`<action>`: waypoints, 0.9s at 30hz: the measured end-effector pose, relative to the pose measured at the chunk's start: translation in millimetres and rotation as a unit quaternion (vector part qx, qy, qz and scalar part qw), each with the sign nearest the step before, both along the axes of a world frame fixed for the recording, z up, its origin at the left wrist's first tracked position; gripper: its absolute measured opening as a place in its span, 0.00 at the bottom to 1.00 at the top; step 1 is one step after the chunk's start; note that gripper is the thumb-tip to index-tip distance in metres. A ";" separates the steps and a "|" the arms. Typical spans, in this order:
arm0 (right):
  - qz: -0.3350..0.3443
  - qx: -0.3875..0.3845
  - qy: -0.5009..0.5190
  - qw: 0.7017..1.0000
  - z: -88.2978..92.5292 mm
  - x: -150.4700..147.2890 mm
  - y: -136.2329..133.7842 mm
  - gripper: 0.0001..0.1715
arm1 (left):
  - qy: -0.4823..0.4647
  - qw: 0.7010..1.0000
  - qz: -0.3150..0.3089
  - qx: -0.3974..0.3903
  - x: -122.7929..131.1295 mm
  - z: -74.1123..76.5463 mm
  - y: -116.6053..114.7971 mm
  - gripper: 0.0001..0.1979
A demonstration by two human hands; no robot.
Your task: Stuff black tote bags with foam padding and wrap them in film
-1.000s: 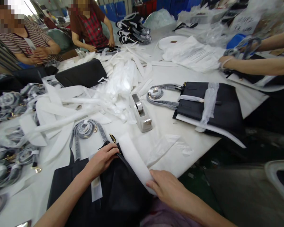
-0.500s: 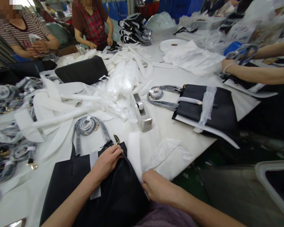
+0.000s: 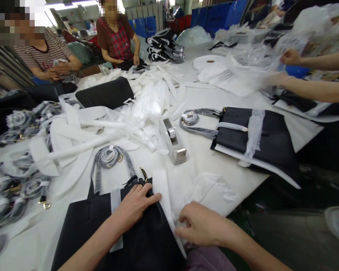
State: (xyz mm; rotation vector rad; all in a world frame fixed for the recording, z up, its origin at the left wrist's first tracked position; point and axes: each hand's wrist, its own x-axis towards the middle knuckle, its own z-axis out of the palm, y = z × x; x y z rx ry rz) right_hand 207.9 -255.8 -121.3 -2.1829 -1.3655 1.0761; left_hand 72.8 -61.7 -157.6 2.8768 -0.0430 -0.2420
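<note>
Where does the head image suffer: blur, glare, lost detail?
Head view: a co-worker's nearer hand, at right, is smeared, likely by motion; overhead lights, top left, look washed out; the tape dispenser glints at its near end; the black bag under the left hand shows little surface detail.

Nearest me on table [image 3: 203,94]: bag [image 3: 84,233], left hand [image 3: 137,199] on its top edge, strip [image 3: 162,192] along its right side, right hand [image 3: 200,224] at strip's near right edge. Coiled strap [image 3: 109,156] behind bag. I see tape dispenser [image 3: 173,143] beyond strip, second bag [image 3: 277,143] to its right. Strap heap [image 3: 19,188] on my left, strip pile [image 3: 81,139] behind coil. Across table, two co-workers [image 3: 117,41] left, stack [image 3: 165,47] beside them; another person's hands [image 3: 292,56] far right, behind second bag.
</note>
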 end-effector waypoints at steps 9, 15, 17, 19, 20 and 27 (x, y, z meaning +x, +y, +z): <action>-0.282 0.091 0.087 0.951 -62.7 -18.7 63.6 0.12 | -0.087 0.981 0.103 -0.143 -15.4 -19.1 23.4 0.19; -0.275 0.124 0.084 0.950 -67.5 -27.2 61.7 0.05 | -0.135 0.950 0.207 -0.194 -12.3 -35.5 31.1 0.08; -0.262 0.143 0.053 0.953 -66.2 -28.9 63.4 0.09 | -0.152 0.943 0.216 -0.203 -12.1 -41.9 29.8 0.09; -0.242 0.160 0.029 0.957 -65.2 -30.1 66.4 0.10 | -0.161 0.938 0.222 -0.210 -13.2 -46.7 29.2 0.09; -0.234 0.157 0.025 0.959 -65.3 -30.3 68.2 0.08 | -0.165 0.937 0.223 -0.213 -13.8 -48.2 29.1 0.09; -0.130 0.084 -0.006 0.988 -78.2 -25.0 77.2 0.14 | -0.203 0.921 0.236 -0.236 -6.5 -53.9 24.8 0.06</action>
